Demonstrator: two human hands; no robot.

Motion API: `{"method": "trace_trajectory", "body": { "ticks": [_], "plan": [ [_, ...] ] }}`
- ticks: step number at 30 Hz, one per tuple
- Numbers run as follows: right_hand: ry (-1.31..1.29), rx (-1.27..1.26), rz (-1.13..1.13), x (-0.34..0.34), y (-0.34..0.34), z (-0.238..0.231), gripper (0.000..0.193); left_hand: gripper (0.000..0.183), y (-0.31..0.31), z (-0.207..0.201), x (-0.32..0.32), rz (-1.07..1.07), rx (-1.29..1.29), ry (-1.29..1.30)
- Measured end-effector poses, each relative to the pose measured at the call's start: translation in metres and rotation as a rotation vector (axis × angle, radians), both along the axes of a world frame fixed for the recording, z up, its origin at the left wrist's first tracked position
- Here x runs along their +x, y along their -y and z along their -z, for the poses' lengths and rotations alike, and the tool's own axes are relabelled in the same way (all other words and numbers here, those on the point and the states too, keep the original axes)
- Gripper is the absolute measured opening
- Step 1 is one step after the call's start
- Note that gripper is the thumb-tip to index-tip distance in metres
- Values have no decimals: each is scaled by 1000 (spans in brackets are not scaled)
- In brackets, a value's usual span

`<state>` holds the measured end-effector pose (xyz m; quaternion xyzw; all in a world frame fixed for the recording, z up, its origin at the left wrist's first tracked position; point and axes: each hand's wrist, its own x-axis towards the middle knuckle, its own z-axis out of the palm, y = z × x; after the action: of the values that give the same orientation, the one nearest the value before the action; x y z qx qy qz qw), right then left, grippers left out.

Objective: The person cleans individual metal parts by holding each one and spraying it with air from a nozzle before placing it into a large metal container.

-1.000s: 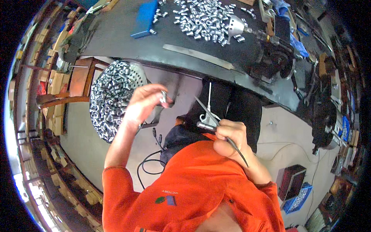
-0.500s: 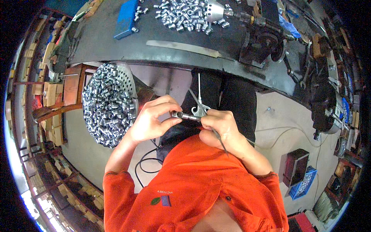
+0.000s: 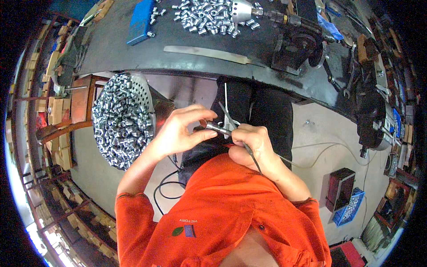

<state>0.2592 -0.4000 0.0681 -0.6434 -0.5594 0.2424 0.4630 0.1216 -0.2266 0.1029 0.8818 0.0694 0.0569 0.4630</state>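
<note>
Both hands meet above the lap, short of the table's near edge: left hand pinches a small metal sleeve, right hand grips what seems a thin tool. A basket sits just left.

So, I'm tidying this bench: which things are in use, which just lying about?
In use: left hand, right hand, metal sleeve, cabled tool, basin of sleeves.
Lying about: blue block, flat metal strip, blue crate.
</note>
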Motion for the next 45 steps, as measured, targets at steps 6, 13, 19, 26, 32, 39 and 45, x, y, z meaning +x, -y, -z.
{"method": "trace_trajectory", "body": {
  "ticks": [6, 13, 19, 26, 32, 39, 45],
  "plan": [
    [-47, 48, -15, 2, -1, 5, 21, 20, 9, 15, -5, -241, -797, -216],
    [-126, 133, -46, 15, 11, -10, 30, 19, -14, 25, -1, -316, 294, 83],
    [-123, 209, -205, 9, 16, -30, 30, 25, -18, 37, -2, -389, 451, 59],
    [-171, 126, -240, 5, 7, -23, 27, 27, -14, 34, -1, -290, 511, 69],
    [43, 154, -140, 0, -19, 1, 22, 31, -2, 39, 15, -135, 505, 90],
    [36, 272, 52, 19, 3, -12, 24, 24, -49, 52, 58, -221, 623, 77],
    [68, 313, 127, 20, 5, -8, 24, 35, -136, 30, 149, -520, 313, 145]
  ]
}}
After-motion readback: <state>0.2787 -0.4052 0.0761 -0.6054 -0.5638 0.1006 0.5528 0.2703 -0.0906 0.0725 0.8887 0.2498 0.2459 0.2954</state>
